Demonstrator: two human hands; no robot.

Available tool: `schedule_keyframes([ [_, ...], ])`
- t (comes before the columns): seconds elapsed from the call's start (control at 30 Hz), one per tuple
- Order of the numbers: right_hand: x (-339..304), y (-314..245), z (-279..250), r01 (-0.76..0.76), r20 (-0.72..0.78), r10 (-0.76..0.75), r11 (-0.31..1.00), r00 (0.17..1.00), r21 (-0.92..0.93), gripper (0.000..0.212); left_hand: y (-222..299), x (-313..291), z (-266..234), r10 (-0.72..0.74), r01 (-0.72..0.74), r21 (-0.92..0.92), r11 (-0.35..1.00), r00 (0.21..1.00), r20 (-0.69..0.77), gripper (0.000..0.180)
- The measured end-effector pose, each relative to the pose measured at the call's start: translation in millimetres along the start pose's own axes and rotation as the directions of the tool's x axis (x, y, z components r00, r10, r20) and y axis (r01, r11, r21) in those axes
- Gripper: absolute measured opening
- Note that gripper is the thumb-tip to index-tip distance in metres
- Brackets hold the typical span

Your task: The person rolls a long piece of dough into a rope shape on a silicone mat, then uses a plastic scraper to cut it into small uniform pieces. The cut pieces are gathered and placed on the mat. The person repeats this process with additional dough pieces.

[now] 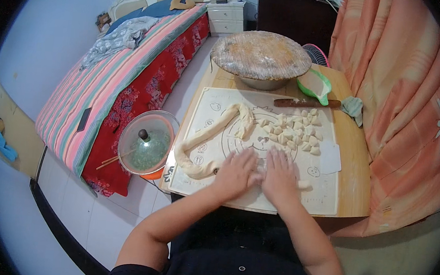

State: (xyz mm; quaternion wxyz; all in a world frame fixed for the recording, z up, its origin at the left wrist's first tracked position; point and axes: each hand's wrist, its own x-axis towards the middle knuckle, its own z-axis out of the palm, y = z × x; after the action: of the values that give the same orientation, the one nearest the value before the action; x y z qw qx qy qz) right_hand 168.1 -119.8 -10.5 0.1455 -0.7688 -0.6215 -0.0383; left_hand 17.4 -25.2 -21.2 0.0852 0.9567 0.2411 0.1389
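Observation:
My left hand (236, 174) and my right hand (280, 177) lie side by side, palms down with fingers stretched out, near the front of a pale printed kneading mat (308, 200). Under them is dough, mostly hidden; a short end pokes out to the right of my right hand. A long dough rope (207, 133) curves across the mat's left side, its near end reaching up to my left hand. Beyond my right hand lies a scattered heap of small cut dough pieces (294, 129). A dark wooden rolling pin (305, 103) rests along the mat's far edge.
A large bowl with a round woven cover (261, 55) stands at the table's back, beside a green scoop of flour (314, 84). A white scraper (330, 158) lies at right. Left of the table is a glass-lidded pot (147, 144) with chopsticks (108, 163); an orange curtain (386, 125) borders the right.

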Motion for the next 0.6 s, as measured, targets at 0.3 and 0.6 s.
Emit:
schedule_keyframes([
  [0.3,-28.8,2.3,-15.8,-0.058,0.132,0.058,0.998,0.990,-0.005,0.063,24.3,-11.3,-1.3,0.023,-0.026,0.037,0.999,0.996,0.081,0.072],
  [0.6,-83.2,-7.9,-32.4,0.075,0.334,-0.100,0.993,0.937,0.086,0.069,38.4,-64.4,-18.7,0.178,-0.172,-0.053,0.984,0.970,0.166,0.074],
])
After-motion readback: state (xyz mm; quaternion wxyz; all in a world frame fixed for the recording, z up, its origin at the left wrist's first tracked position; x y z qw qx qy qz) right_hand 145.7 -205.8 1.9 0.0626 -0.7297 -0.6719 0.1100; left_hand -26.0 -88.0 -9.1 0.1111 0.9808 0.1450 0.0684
